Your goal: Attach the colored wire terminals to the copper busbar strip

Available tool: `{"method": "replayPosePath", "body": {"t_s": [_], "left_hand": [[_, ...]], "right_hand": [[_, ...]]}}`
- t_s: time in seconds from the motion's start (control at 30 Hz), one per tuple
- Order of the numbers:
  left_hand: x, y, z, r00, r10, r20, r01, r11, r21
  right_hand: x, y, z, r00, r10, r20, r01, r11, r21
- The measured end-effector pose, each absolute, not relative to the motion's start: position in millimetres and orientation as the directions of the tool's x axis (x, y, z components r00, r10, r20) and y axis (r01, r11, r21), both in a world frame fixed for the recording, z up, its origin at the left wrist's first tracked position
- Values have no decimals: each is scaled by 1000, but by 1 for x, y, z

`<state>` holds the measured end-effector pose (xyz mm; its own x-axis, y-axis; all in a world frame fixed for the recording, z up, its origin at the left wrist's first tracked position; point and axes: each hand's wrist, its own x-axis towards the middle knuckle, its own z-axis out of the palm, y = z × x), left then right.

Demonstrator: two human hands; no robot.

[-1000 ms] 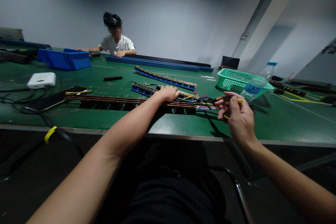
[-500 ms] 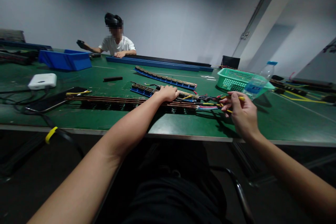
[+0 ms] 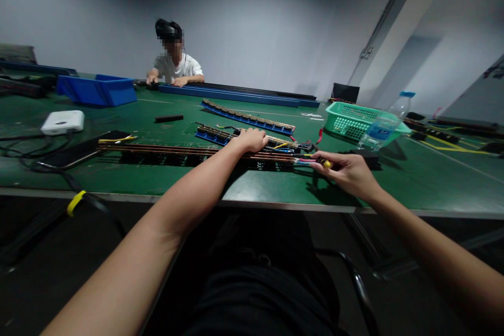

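A long strip with copper bars on black holders (image 3: 177,150) lies along the near part of the table. My left hand (image 3: 252,140) is closed over its right half, fingers curled around the bars and partly hidden. At the strip's right end, red, blue and yellow wires (image 3: 303,160) come out. My right hand (image 3: 350,170) pinches these wires close to where they leave the bars, a yellow part showing at the fingertips. Just behind lies a shorter blue-based strip with metal bars (image 3: 214,134), partly covered by my left hand, its own wires trailing right.
A curved blue-based strip (image 3: 248,118) lies further back. To the right stand a green basket (image 3: 346,121) and a water bottle (image 3: 380,128). Left are a blue bin (image 3: 98,91), a white box (image 3: 63,122) and a phone-like slab (image 3: 66,157). Across the table, a person (image 3: 179,65) handles long blue rails (image 3: 244,95).
My right hand has moved left and slightly down, closer to the strip's end, with the wires now pinched there. My left hand stays put. The other person's raised hand has come down to the rails.
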<state>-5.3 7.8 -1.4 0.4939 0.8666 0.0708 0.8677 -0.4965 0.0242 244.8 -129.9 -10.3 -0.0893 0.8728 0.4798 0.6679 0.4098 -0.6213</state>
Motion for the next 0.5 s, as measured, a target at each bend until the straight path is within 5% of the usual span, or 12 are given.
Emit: {"method": "replayPosePath", "body": {"t_s": [0.27, 0.5], "left_hand": [[-6, 11, -4, 507, 858, 79, 860, -509, 14], [-6, 10, -3, 512, 856, 74, 858, -514, 2]], "right_hand": [[230, -147, -4, 349, 761, 547, 295, 465, -835], [211, -192, 1, 333, 808, 487, 117, 477, -871]]}}
